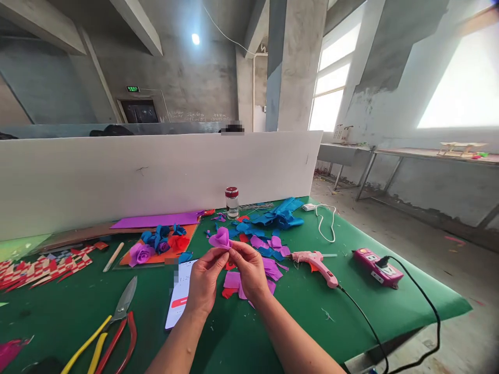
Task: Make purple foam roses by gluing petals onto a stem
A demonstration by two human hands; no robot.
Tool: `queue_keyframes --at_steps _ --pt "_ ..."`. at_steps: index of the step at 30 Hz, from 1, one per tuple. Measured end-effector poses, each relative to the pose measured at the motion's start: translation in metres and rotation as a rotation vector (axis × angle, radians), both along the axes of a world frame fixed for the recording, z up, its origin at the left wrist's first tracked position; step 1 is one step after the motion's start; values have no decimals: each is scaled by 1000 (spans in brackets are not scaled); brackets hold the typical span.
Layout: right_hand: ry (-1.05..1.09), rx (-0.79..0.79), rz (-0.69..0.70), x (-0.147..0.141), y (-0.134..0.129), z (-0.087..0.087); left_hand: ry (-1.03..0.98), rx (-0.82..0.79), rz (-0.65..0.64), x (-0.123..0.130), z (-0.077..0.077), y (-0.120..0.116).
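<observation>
A small purple crepe-paper flower (pixel 220 238) rises from between my two hands, its petals curled. My left hand (pixel 208 272) pinches its base from the left. From the right, my right hand (pixel 249 267) closes its thumb and fingers on the same base, which the fingers hide. Behind and below my right hand lie cut purple petals (pixel 272 268), with blue and red pieces among them. A phone (pixel 180 296) with a lit screen rests partly behind my left wrist. To the right is a pink glue gun (pixel 317 264) with its stick sticking out.
Finished paper flowers (pixel 141 253) sit on an orange sheet at left. Pliers and scissors (pixel 123 301) with red and yellow handles lie front left. A lidded glass jar (pixel 232 203), blue crepe paper (pixel 286 214), a white cable (pixel 322 226) and a pink power strip (pixel 376 266) occupy the green table.
</observation>
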State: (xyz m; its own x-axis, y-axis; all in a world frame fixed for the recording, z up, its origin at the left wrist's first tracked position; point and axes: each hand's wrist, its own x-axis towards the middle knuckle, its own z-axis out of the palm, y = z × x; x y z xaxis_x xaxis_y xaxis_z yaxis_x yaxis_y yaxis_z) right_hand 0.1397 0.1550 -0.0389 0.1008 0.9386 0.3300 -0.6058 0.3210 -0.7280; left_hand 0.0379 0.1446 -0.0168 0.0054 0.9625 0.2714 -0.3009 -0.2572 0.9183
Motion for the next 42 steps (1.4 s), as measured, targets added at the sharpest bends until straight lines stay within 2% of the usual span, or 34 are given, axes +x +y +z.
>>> queue_keyframes --at_steps 9,15,24,30,37,42 --pt "-31 -24 10 1 -1 3 -100 -59 34 -1 3 5" --pt "-55 -12 23 0 -2 4 -111 -82 76 -3 -3 9" --pt "-31 -35 78 2 1 0 -125 -104 21 -5 -3 10" --pt "-44 -28 92 3 -3 5 -135 -113 23 -5 -3 9" --pt "-299 -95 116 10 -4 6 -303 -118 69 -7 -6 16" --pt "-337 -75 69 7 -2 -1 -336 -125 45 -9 -10 20"
